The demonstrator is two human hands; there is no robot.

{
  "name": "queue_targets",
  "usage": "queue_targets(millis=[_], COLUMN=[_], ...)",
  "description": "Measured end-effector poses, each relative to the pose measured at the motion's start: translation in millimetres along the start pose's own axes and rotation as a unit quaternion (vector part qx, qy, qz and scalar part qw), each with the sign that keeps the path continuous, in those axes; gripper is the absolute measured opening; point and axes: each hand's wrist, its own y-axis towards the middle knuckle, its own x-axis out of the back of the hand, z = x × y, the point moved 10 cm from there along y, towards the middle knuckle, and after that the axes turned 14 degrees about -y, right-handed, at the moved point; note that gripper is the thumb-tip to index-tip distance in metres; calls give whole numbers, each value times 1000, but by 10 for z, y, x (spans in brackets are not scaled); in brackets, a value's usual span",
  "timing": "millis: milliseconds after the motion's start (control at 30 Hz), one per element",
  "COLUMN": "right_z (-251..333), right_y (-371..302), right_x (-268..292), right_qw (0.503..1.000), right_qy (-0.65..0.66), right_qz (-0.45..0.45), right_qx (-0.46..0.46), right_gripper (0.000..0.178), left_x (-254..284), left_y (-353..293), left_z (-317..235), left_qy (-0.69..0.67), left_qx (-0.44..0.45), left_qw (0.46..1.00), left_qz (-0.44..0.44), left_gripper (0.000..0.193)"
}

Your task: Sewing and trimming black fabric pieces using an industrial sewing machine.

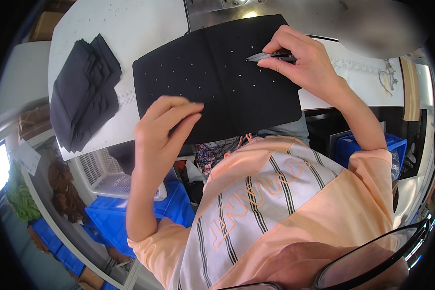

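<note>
Black cloth [215,79] is probably being trimmed, next needing steady aim, right hand [307,55] gripping snips [257,57], left hand [162,121] pinching, contents unclear.

Black, white-dotted cloth panel [217,116], spread flat, slim pointed metal snips [256,57] over its right half

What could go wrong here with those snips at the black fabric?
Nick: the right hand has the thread snips pointed right at the dotted black fabric, so a slip might cut it.

Shift: the left hand has its fingertips drawn together rather than spread flat, so the fabric may move under the blades.

Slide: the fabric seems to overhang the near edge of the white table; a tug could drag it off.
</note>
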Motion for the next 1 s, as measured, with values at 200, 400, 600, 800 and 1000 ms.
queue_targets(millis=[200,400,600,800,1000], right_z=[-49,-11,-29,-20,-10], right_y=[-18,-22,-35,-25,-25], right_x=[-7,17,8,15,1], right_qw=[999,999,999,999,999], right_qy=[34,14,3,-4,-20], right_qz=[-15,-30,-33,-36,-33], right_qx=[-16,1,-7,-5,-5], right_gripper=[25,25,25,25,25], left_x=[-237,-509,-797,-421,-250], left_y=[270,358,331,400,374], left_z=[-170,-345,-412,-363,-238], left_qy=[204,374,512,335,224], left_qx=[-129,-144,-263,-249,-178], left_qw=[969,915,811,909,958], left_qz=[-44,50,108,11,-16], left_gripper=[14,14,17,16,14])
